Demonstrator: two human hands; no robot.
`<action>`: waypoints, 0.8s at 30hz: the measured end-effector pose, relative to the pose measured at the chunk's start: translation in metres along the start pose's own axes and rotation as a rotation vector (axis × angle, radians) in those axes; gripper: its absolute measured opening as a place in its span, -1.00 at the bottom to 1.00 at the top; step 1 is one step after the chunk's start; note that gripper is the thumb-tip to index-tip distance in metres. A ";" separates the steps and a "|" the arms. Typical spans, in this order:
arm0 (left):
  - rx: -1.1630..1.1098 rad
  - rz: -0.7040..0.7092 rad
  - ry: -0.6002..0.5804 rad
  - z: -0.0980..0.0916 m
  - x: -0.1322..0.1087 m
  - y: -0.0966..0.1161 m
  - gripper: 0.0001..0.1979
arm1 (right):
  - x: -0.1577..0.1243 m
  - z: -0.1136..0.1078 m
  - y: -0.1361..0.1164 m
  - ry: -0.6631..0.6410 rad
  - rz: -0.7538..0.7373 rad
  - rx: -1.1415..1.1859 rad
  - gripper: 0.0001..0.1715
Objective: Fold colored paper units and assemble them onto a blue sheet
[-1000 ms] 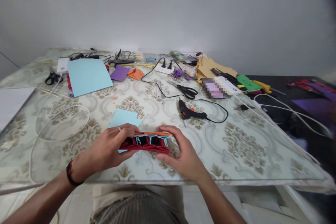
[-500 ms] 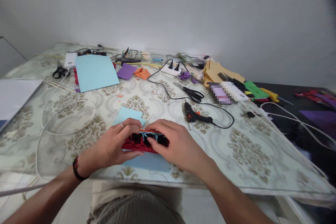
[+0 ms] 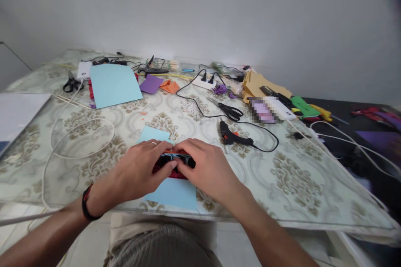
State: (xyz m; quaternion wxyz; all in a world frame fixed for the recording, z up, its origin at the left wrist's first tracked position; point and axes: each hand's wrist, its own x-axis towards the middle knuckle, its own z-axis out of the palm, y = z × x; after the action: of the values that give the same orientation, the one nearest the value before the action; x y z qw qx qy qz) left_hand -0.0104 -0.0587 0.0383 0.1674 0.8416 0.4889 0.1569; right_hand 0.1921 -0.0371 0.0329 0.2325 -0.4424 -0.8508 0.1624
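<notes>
Both of my hands grip a red folded-paper piece with light-blue paper folds inside it and an orange-red back edge. My left hand is closed on its left part, with the thumb laid across the inner folds. From the right, my right hand pinches the back wall between thumb and fingers. Much of the piece is hidden by my hands. Under it lies light-blue paper, showing in front of the piece and again behind my left hand.
Right of my hands lies a black hot glue gun, with black-handled scissors behind it. A power strip, purple paper and a large light-blue sheet lie farther back. A white cable loops on the left.
My left thumb has moved from the front edge of the red piece up onto its inner folds. My right hand has shifted slightly left, and both hands are closer together.
</notes>
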 end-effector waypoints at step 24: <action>-0.169 -0.131 0.090 -0.010 0.012 -0.020 -0.83 | 0.032 -0.014 0.024 -0.107 0.225 0.510 -0.89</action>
State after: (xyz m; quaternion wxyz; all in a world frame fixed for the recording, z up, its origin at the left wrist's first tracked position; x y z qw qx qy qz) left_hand -0.0245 -0.0375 0.0401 0.2254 0.7830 0.5348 0.2238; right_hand 0.1998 0.0035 0.0408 0.2716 -0.4518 -0.7392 0.4191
